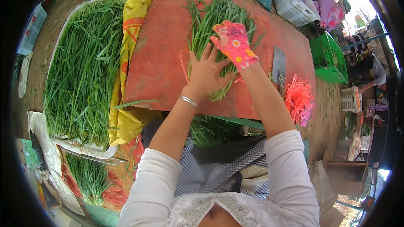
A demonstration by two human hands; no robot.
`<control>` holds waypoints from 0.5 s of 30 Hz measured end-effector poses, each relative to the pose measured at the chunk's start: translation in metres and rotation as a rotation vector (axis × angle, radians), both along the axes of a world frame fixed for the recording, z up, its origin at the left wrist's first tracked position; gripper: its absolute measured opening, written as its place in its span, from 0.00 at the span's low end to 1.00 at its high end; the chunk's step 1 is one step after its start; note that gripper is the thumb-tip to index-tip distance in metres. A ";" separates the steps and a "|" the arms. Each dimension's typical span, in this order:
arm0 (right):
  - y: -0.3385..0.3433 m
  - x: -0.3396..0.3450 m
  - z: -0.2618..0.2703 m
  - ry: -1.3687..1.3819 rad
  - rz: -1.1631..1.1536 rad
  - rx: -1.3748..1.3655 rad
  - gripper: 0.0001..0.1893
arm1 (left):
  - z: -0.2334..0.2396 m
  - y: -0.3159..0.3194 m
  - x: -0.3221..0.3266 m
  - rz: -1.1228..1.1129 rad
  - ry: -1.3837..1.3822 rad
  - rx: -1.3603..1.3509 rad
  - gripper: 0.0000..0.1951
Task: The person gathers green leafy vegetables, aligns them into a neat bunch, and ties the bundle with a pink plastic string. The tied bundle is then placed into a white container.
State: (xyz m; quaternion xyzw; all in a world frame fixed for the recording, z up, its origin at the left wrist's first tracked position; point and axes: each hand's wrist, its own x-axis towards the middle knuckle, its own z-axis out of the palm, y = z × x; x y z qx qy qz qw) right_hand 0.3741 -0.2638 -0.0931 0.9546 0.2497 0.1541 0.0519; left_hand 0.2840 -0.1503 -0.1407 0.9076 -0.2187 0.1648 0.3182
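A bunch of long green leafy stalks [202, 22] lies on a worn red board [157, 53] before me. My left hand [206, 71] is bare, with a silver bangle at the wrist, and rests spread over the lower part of the bunch. My right hand [234, 44], in a pink flowered glove, lies on the middle of the bunch with its fingertips bent; its grip is hard to tell. A pink plastic tie [183, 66] shows at both sides of the bunch. Right of it lie a broad metal blade [278, 66] and a heap of pink ties [298, 97].
At left stands a white tub [85, 146] full of green stalks, with a yellow plastic sack [127, 53] along its side. Another bunch [91, 179] lies below it. A green crate [328, 58] and white crates [293, 0] stand at right. A person [377, 71] is at the far right.
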 end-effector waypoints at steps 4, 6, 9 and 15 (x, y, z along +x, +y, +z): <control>0.008 0.031 -0.009 0.205 -0.039 -0.150 0.09 | 0.005 0.004 -0.002 -0.031 0.047 0.038 0.27; 0.010 0.043 -0.014 0.173 0.005 -0.118 0.10 | 0.005 0.005 -0.002 -0.034 0.082 0.069 0.28; 0.011 0.061 -0.013 0.232 -0.074 0.259 0.11 | 0.005 0.004 -0.001 -0.056 0.115 0.064 0.28; -0.009 0.078 0.061 0.126 -0.226 1.179 0.15 | 0.004 0.002 -0.002 -0.034 0.112 0.093 0.29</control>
